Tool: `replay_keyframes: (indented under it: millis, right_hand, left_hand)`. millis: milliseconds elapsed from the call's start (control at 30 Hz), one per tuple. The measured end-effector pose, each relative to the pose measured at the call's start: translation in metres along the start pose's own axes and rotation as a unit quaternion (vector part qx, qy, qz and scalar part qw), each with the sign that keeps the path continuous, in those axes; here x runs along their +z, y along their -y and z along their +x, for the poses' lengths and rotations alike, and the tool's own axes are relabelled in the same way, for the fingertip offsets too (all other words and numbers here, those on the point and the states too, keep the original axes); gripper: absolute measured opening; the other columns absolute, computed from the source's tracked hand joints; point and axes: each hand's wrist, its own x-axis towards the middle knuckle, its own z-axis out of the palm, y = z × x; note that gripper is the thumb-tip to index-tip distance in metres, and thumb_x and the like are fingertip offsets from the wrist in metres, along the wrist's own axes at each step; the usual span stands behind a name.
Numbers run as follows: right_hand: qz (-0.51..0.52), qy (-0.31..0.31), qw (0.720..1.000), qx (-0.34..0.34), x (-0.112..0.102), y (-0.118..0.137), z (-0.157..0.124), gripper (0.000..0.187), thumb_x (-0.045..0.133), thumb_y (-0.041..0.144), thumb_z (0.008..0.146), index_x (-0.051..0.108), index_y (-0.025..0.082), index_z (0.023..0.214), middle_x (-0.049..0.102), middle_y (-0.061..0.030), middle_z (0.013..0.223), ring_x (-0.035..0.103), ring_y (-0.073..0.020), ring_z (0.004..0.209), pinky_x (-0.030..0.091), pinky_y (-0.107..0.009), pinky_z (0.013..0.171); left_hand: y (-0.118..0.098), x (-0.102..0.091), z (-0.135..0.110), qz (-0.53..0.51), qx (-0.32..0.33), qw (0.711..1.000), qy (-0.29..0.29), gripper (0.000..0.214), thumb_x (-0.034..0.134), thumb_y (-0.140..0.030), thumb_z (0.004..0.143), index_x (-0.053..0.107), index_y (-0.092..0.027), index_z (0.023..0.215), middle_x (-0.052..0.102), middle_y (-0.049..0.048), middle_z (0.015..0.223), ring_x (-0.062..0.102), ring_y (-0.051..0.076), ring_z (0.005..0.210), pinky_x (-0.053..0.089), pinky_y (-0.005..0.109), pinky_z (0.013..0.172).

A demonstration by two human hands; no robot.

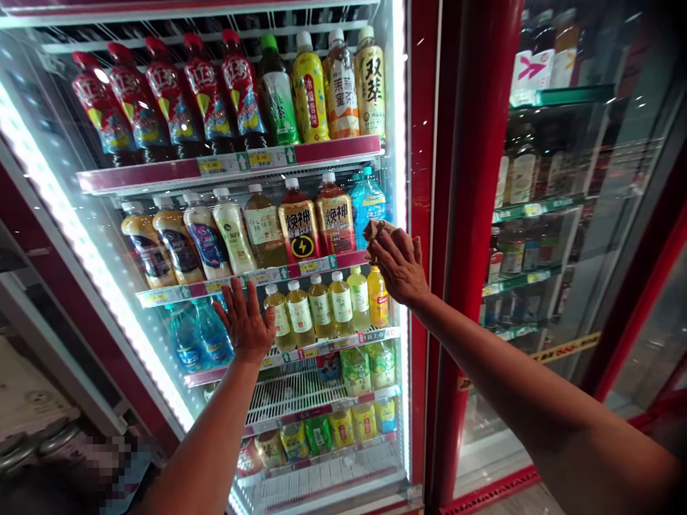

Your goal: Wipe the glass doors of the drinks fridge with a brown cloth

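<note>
My right hand (402, 272) presses a crumpled brown cloth (377, 230) near the right side of the lit drinks fridge's glass door (421, 164). Its fingers lie over the cloth, in front of a blue bottle (368, 199) on the second shelf. My left hand (247, 322) rests flat with fingers apart, seemingly against the glass, lower and further left. Behind it are pale-labelled drink bottles (300, 315) and blue bottles (201, 332). Nothing shows in the left hand. Its palm is hidden from me.
Red-capped bottles (174, 100) line the top shelf, beside green and yellow ones. Price strips (230, 163) run along the shelf fronts. A second red-framed cooler (477, 179) stands on the right. Bright light strips (69, 207) edge the fridge. Dark, partly blurred items sit lower left.
</note>
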Motion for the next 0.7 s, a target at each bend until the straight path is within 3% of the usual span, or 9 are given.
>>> replay_keyframes:
  millis: [133,333,500,700]
  right_hand:
    - [0.000,0.033,0.998,-0.049,-0.004,-0.017,-0.005,0.080,0.050,0.025,0.103,0.002,0.046,0.163,0.026,0.0100,0.170,0.018,-0.0250,0.160,0.008,-0.059,0.132]
    - [-0.010,0.007,0.998,0.058,-0.007,-0.036,-0.007,0.076,0.049,0.030,0.104,0.005,0.042,0.165,0.021,0.0057,0.173,0.013,-0.0302,0.161,0.012,-0.063,0.130]
    - [-0.008,0.013,0.999,0.040,-0.002,-0.041,-0.022,0.075,0.049,0.030,0.104,0.006,0.045,0.164,0.021,0.0081,0.173,0.014,-0.0283,0.161,0.015,-0.061,0.130]
    - [-0.011,-0.029,0.996,0.079,0.004,-0.035,-0.030,0.074,0.046,0.027,0.104,0.006,0.042,0.165,0.015,0.0067,0.174,0.008,-0.0303,0.161,0.015,-0.065,0.128]
  left_hand:
    - [0.000,0.001,-0.002,0.001,0.005,1.000,-0.008,0.075,0.041,-0.051,0.101,0.020,-0.018,0.165,0.011,0.0157,0.173,-0.001,0.034,0.161,-0.004,0.065,0.127]
    - [0.000,0.004,-0.004,0.002,0.019,0.999,-0.031,0.077,0.046,-0.048,0.100,0.015,-0.022,0.166,0.010,0.0147,0.173,0.000,0.033,0.161,-0.002,0.067,0.126]
    - [0.000,0.005,-0.004,0.007,0.025,0.999,-0.035,0.076,0.044,-0.048,0.101,0.015,-0.022,0.166,0.009,0.0138,0.173,0.001,0.033,0.161,0.000,0.068,0.126]
    - [-0.001,0.004,-0.005,0.023,0.039,0.998,-0.036,0.075,0.042,-0.046,0.102,0.012,-0.022,0.166,0.008,0.0140,0.174,-0.001,0.032,0.161,0.000,0.067,0.127]
